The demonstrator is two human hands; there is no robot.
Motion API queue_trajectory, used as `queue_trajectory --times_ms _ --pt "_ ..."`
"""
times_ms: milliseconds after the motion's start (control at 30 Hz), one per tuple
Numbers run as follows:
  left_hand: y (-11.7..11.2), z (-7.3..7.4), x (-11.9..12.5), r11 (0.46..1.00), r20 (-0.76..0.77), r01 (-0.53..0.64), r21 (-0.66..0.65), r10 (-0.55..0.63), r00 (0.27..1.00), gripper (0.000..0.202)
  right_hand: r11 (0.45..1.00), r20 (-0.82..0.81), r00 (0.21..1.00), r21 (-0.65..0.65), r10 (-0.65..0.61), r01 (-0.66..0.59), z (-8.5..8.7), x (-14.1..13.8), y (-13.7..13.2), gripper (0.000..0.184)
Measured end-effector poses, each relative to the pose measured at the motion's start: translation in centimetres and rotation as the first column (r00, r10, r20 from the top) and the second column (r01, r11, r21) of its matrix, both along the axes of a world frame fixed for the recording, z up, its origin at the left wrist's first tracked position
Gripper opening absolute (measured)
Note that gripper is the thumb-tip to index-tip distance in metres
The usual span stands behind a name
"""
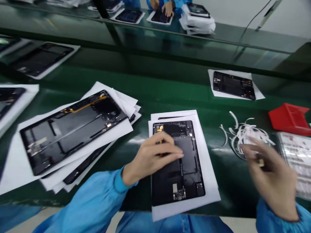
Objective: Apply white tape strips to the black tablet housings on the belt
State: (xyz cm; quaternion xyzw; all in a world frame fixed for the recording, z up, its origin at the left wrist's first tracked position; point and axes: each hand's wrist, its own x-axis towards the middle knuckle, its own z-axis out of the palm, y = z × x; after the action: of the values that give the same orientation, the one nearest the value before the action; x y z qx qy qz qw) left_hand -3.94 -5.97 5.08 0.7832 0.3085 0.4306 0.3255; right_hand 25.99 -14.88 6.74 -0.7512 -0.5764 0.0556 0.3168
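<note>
An opened black tablet housing [167,184], with its inner boards and cables showing, lies on white paper sheets [209,176] in front of me. My left hand [152,153] is over its upper part, thumb and fingertips pinched together; whatever is between them is too small to make out. To the right, my right hand [273,179] is smeared by motion, its fingers curled beside a loose heap of curved white strips [250,134]. Whether it holds anything cannot be told. Another edge of a dark housing shows beneath the top paper sheet.
A stack of tablet housings [80,124] between papers stands at left. One more housing [233,84] lies at the back right. A red holder [289,118] and a clear tray of small parts [297,158] are at far right. Across the bench, another person's hands [167,8] touch a housing.
</note>
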Motion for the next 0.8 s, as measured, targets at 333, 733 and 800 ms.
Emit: queue_trajectory --times_ms 333,733,800 --pt "1.0 -3.0 0.7 0.952 0.012 -0.132 -0.276 0.141 0.990 0.029 0.820 -0.733 0.615 -0.139 0.292 -0.555 -1.7 -10.3 8.5 0.037" --pt "-8.3 -3.3 -1.8 0.928 -0.083 -0.368 -0.055 0.363 0.928 0.025 0.648 -0.550 0.638 -0.212 0.539 -0.731 -2.0 -9.8 9.1 0.032" --pt "-10.4 -3.0 -1.4 0.970 -0.297 -0.226 0.095 0.244 0.923 0.021 0.612 -0.550 0.624 -0.238 0.555 -0.754 -2.4 -10.0 9.2 0.042"
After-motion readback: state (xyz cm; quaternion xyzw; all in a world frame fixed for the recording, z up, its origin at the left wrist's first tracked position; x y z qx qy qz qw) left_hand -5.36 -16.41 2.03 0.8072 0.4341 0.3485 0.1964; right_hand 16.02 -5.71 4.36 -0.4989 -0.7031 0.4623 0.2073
